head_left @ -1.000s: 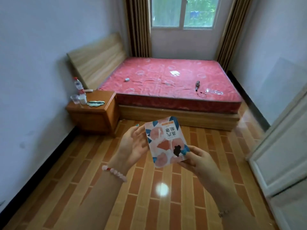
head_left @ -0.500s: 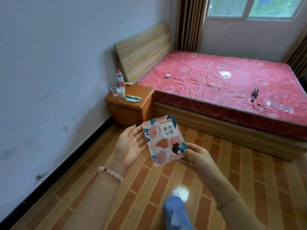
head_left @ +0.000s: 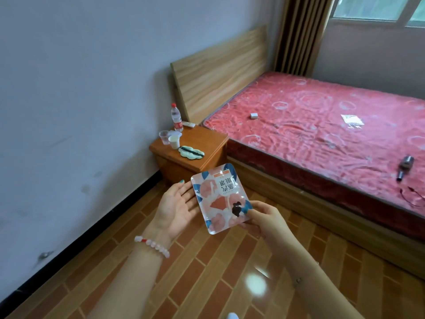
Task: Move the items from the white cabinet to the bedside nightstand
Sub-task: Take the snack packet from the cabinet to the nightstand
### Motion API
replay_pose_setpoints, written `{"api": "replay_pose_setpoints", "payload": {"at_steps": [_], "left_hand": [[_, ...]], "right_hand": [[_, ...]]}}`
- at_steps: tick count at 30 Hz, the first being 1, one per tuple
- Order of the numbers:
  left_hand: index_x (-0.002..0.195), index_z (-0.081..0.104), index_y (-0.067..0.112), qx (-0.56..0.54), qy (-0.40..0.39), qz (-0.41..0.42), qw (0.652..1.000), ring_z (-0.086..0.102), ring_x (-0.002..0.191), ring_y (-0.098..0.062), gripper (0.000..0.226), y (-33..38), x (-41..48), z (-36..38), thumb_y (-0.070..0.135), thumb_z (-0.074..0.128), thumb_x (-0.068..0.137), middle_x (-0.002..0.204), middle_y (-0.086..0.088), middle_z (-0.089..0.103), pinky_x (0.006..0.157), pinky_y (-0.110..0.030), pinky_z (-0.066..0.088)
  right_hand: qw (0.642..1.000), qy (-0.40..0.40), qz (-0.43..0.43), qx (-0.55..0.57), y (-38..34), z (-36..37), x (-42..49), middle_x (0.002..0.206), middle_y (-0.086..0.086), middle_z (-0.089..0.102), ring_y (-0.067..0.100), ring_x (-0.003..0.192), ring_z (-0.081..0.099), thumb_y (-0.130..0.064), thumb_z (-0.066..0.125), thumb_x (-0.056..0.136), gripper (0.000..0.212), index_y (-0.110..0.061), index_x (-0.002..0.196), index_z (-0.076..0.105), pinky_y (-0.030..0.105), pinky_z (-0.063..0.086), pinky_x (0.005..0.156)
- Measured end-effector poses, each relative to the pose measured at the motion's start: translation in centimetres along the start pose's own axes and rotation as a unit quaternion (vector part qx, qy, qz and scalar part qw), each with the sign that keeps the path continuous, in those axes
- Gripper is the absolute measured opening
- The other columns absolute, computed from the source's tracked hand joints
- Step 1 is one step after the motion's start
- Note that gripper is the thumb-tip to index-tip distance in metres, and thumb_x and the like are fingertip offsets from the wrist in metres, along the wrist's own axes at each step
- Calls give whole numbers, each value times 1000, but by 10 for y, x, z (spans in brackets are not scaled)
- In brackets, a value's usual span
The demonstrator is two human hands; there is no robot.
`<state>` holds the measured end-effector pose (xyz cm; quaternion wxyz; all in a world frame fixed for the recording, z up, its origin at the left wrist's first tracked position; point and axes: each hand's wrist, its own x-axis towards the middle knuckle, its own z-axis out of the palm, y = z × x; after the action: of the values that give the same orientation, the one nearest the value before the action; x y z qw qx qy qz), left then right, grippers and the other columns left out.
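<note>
Sachet (head_left: 219, 199): flat, pink and white with blue leaf print, text reads upside down. It is held in the air above the floor (head_left: 207, 277), in front of the nightstand (head_left: 207, 143) and not on it.

Right hand (head_left: 262, 218): thumb and fingers pinch the sachet's lower right corner.

Left hand (head_left: 177, 208): palm up, fingers straight and relaxed, grasping nothing. It lies just beside the sachet's left edge; cannot tell whether the fingertips touch it. Bead bracelet (head_left: 153, 246) on that wrist.

Nightstand: wooden, against the wall (head_left: 80, 88), at the head of the bed (head_left: 322, 139). On its surface:
- water bottle (head_left: 176, 116), upright, red label, back corner
- clear cup (head_left: 164, 137), upright, near the wall edge
- white cup (head_left: 174, 142), upright, touching or just beside the clear cup
- eye mask (head_left: 190, 152), pale green with a dark strap, lying flat near the front edge

Bed: red patterned mattress, wooden headboard (head_left: 218, 72) along the wall. On the mattress, well apart from each other: small grey box (head_left: 254, 115), flat clear packet (head_left: 351, 119), dark handheld device (head_left: 406, 163) with a thin cord beside it.

Beyond the bed: brown striped curtain (head_left: 299, 35), window (head_left: 372, 8).
</note>
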<state>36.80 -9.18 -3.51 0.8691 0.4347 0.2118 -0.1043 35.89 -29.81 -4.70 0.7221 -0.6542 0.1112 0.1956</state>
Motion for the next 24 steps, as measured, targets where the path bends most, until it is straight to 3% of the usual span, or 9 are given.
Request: {"api": "replay_pose_setpoints", "payload": {"at_steps": [2, 5, 11, 16, 24], "left_hand": [[115, 56, 10, -3, 10, 0, 1000, 59, 109, -26, 30, 4, 20, 5, 29, 38, 99, 119, -12, 62, 81, -38, 49], [112, 57, 11, -9, 17, -2, 1000, 59, 108, -26, 29, 12, 53, 11, 29, 38, 99, 118, -12, 62, 80, -38, 49], [127, 51, 11, -19, 19, -15, 1000, 56, 115, -26, 36, 36, 134, 16, 30, 37, 99, 126, -12, 58, 83, -38, 49], [121, 54, 11, -19, 17, -24, 999, 57, 113, -26, 33, 66, 217, 17, 30, 37, 99, 124, -12, 60, 85, -39, 49], [135, 45, 9, -32, 36, -59, 997, 54, 117, -26, 41, 134, 360, 14, 29, 35, 100, 129, -12, 56, 93, -40, 46]], "right_hand": [[1000, -9, 9, -10, -8, -4, 23, 94, 14, 72, 21, 81, 71, -5, 55, 90, 17, -9, 105, 63, 20, 54, 60], [1000, -22, 14, -11, -18, -7, 59, 95, 13, 72, 22, 84, 71, -4, 55, 90, 18, -8, 105, 63, 25, 57, 69], [999, -13, 29, -11, -38, -6, 138, 87, 10, 72, 17, 77, 71, 2, 51, 89, 20, -8, 100, 64, 22, 57, 66], [999, 7, 39, -17, -57, 1, 224, 92, 13, 72, 19, 80, 71, 2, 50, 89, 22, -6, 103, 64, 22, 57, 67], [995, 31, 80, -49, -98, 31, 373, 89, 11, 72, 18, 77, 71, 3, 51, 89, 21, -8, 99, 66, 22, 56, 62]]}}
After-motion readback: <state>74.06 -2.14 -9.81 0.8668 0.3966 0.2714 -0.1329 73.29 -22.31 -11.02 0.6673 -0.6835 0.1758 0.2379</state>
